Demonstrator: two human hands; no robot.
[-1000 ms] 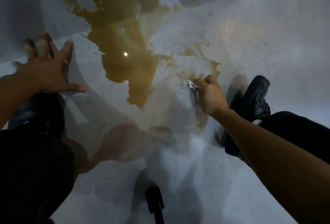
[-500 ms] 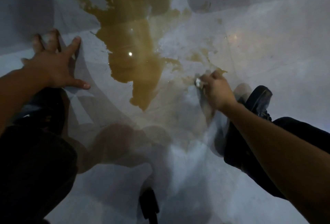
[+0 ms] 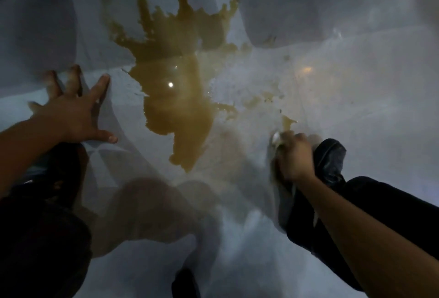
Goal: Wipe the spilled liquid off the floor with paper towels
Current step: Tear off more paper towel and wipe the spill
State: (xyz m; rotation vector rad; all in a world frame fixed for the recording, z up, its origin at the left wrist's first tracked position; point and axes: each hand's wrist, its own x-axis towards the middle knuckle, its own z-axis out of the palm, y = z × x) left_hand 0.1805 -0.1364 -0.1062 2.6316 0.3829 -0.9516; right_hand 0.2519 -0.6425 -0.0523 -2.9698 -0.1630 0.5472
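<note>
A brown spill (image 3: 175, 98) is pooling across the pale floor (image 3: 356, 107) from centre toward twelve o'clock. At four o'clock of it, the right hand (image 3: 294, 155) is curling its fingers around a wadded paper towel (image 3: 276, 138), pressing it down beside a small brown patch. At nine o'clock, the left hand (image 3: 71, 112) is resting flat, fingers spread wide. A dark shoe (image 3: 330, 160) is sitting just right of the right hand.

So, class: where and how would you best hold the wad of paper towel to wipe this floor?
Cup the paper towel from above, palm down, as the right hand does: it is a small crumpled wad lying on the floor, so fingers curled over its top likely press it flat against the brown spill.
</note>
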